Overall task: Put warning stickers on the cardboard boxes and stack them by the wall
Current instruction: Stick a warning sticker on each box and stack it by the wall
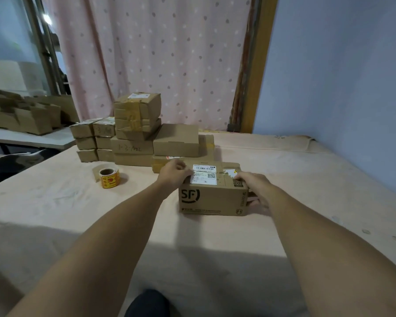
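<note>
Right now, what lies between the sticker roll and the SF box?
Head view: from the sticker roll, bare pink sheet, then the left hand touching the SF box; nothing else.

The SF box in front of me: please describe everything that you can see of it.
The SF box is brown cardboard, closed, lying flat on the pink sheet. A black SF logo is printed on its near side; a white shipping label with barcodes sits on top. The left hand touches its top left edge, fingers curled; the right hand grips its right end.
</note>
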